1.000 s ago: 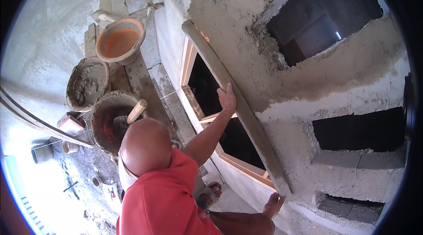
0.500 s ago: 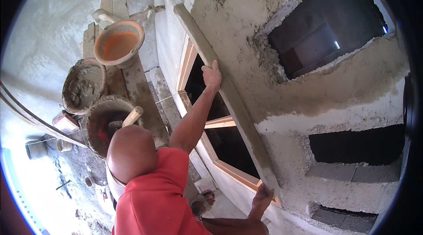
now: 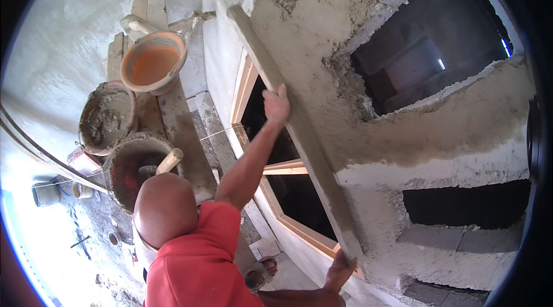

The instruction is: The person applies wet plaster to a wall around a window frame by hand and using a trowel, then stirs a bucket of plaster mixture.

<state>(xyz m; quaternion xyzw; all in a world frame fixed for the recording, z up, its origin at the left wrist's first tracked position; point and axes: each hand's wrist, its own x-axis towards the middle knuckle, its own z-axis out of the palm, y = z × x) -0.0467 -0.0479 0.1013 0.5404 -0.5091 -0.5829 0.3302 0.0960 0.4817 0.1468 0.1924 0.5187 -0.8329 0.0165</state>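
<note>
In the head view we are looking down on a worker in a red shirt (image 3: 196, 261) who is pressing a long straight board (image 3: 305, 140) slantwise against the wet plastered wall (image 3: 322, 36), just right of the wooden window frame (image 3: 245, 85).

Over the last second the worker's raised hand (image 3: 276, 105) has been sliding further along the board, and the board is now lying a little steeper and further left on the wall. We are judging that the board is being drawn across the fresh plaster to level it. The raised hand is closing over the board's left edge, and the low hand (image 3: 341, 266) is gripping its near end.

Our own hands are not showing, so we are not seeing a grip of ours at all.

On the plank platform (image 3: 173, 117) at the left three vessels are standing close together:
- The far orange bucket (image 3: 152, 65) is holding only an orange-smeared inside.
- The grey pan (image 3: 106, 117) is holding lumpy mortar.
- The near bucket (image 3: 135, 166) is caked with mortar, and a wooden handle (image 3: 170, 160) is sticking out of it.
</note>
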